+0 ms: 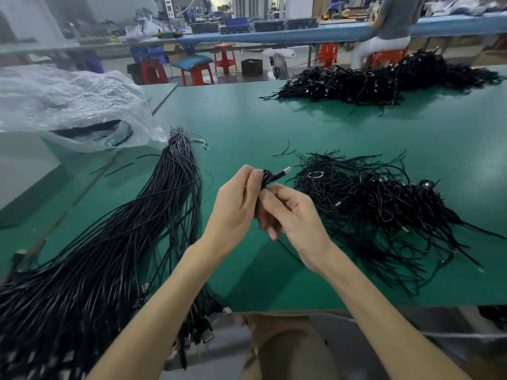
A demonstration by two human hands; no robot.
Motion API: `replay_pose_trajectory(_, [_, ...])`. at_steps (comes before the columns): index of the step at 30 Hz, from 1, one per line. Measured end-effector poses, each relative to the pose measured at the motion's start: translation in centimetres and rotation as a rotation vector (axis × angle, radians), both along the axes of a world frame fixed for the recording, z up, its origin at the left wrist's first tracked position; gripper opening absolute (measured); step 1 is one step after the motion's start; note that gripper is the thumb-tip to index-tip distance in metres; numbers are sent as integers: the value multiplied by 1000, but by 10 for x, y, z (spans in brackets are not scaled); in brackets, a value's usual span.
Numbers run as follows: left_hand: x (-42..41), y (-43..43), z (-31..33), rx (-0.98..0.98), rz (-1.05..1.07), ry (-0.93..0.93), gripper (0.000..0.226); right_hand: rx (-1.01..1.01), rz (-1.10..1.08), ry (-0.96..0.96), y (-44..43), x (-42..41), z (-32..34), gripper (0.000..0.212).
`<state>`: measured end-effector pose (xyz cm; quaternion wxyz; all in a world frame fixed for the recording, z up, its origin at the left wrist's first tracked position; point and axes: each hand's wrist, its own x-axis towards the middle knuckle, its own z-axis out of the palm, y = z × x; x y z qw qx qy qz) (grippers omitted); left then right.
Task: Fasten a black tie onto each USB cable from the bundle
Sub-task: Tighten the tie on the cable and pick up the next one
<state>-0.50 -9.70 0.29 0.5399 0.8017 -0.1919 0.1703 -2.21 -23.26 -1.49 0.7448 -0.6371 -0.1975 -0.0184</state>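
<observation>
Head view: left hand [236, 207] and right hand [293, 215] pinch one USB cable [279, 174] at centre, apparently wrapping its black tie [266, 178]; bundle [123, 242] lies at eight o'clock. Next: snug the tie tight.

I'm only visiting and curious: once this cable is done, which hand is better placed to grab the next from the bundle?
Probably the left hand: the bundle lies on its side, while the right hand sits nearer the tangled pile opposite. Both now hold the cable.
</observation>
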Motion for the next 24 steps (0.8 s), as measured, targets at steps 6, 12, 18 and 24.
replay_pose_trajectory(6, [2,0,-17,214,158,99,42,-269,-179,-103,-6,-5,-15,36])
replay_pose_trajectory(12, [4,2,-16,274,42,318,43,-429,-258,-141,-16,-7,-22,34])
replay_pose_trajectory(18, [-5,0,-15,387,130,254,49,-551,-288,-203,-19,-11,-18,32])
replay_pose_trajectory(24, [0,-1,-5,423,95,553,50,-872,-273,-358,-25,-18,-17,27])
